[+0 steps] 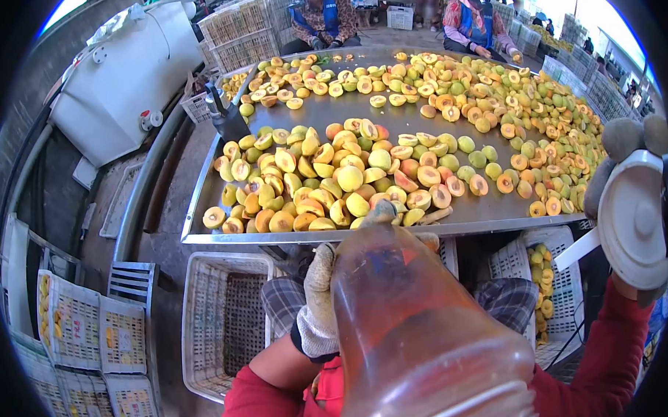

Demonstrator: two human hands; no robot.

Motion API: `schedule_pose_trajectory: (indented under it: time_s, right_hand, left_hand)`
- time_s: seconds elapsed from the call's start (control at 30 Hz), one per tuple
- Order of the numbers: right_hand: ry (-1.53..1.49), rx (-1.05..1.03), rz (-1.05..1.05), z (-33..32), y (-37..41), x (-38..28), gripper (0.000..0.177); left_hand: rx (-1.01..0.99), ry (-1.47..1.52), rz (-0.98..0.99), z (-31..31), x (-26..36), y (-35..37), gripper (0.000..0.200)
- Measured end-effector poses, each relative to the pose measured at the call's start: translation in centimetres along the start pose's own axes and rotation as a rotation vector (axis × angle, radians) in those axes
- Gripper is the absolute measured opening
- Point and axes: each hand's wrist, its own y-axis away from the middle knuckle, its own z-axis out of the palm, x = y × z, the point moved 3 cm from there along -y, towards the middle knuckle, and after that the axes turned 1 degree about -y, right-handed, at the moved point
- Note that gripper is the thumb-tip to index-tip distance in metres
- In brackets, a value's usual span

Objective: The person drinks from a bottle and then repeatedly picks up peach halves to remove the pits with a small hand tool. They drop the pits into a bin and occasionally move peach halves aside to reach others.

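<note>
My left hand (318, 286), in a pale work glove, is wrapped round the side of a large clear plastic jar (426, 315). The jar holds some brown liquid, is tilted up close to the camera, and its ridged mouth end is at the bottom of the view. Out to the right, my right hand (623, 139), in a grey glove, grips a white plastic lid (632, 220) with a white strap or tab (577, 250) sticking out. Just beyond the jar lie halved yellow-orange fruits (348, 178), which look like peaches, on a metal table (323, 109).
White crates (198, 331) stand under the table's near edge, with fruit in the right one (576, 303). A black tool holder (228, 120) sits at the left corner. Two people (327, 17) are seated across the table. A white tank (127, 83) is at left.
</note>
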Motion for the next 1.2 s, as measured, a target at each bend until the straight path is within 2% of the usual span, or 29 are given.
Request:
schedule_pose_trajectory:
  time_s: [0.1,0.17,0.2,0.23,0.27,0.33,0.37,0.4,0.47,0.5,0.67,0.8,0.87,1.03,1.17,1.2]
  right_hand:
    - [0.129,-0.313,0.113,5.6,0.8,-3.2,0.047]
    - [0.154,-0.461,0.146,9.1,1.5,-4.4,0.041]
    - [0.125,-0.498,0.142,10.9,2.0,-4.9,0.038]
    - [0.011,-0.458,0.088,12.9,2.9,-4.7,0.036]
    - [-0.101,-0.418,0.033,14.4,3.7,-4.2,0.034]
    - [-0.096,-0.548,-0.185,15.1,3.6,-4.6,0.029]
    - [0.024,-0.717,-0.346,15.3,2.7,-4.9,0.028]
    - [0.147,-0.886,-0.507,15.5,1.7,-5.0,0.027]
    - [0.327,-1.071,-0.696,16.3,0.7,-4.9,0.031]
    - [0.398,-1.158,-0.798,16.6,0.3,-4.8,0.035]
    - [0.534,-1.29,-0.901,18.3,0.3,-4.1,0.034]
    - [0.595,-1.332,-0.921,19.3,0.2,-4.2,0.039]
    - [0.631,-1.331,-0.836,19.3,0.0,-4.0,0.047]
    - [0.839,-1.312,-0.332,19.4,0.0,-4.0,0.069]
    - [0.749,-1.221,-0.38,19.8,0.5,-2.6,0.066]
    - [0.714,-1.208,-0.399,19.8,0.5,-2.2,0.064]
  left_hand:
    - [0.143,-0.014,-0.061,-3.0,-1.5,1.2,0.07]
    - [0.288,0.239,-0.107,-0.4,-0.9,1.4,0.068]
    - [0.039,0.456,-0.111,-2.0,-1.9,1.7,0.066]
    - [-0.018,0.284,-0.024,-0.2,-1.2,1.1,0.065]
    - [0.076,0.248,-0.023,0.5,-1.0,0.9,0.065]
    - [0.187,0.161,-0.024,0.4,-1.0,1.1,0.065]
    - [0.206,0.11,-0.026,0.1,-1.2,1.4,0.064]
    - [0.222,0.183,-0.021,-0.5,-1.5,1.3,0.064]
    - [0.222,0.313,-0.034,-0.8,-1.9,1.0,0.063]
    - [0.294,0.221,-0.032,-0.6,-1.9,0.7,0.064]
    - [0.268,0.281,-0.02,-1.4,-2.4,0.6,0.063]
    - [0.172,0.291,-0.063,-1.3,-2.1,0.6,0.064]
    - [0.154,0.264,-0.073,-1.7,-2.2,0.7,0.064]
    - [0.169,0.204,-0.019,-2.4,-2.2,0.9,0.066]
    - [0.281,0.224,0.041,-2.4,-2.1,1.1,0.065]
    - [0.259,0.241,0.017,-2.5,-2.0,1.3,0.065]
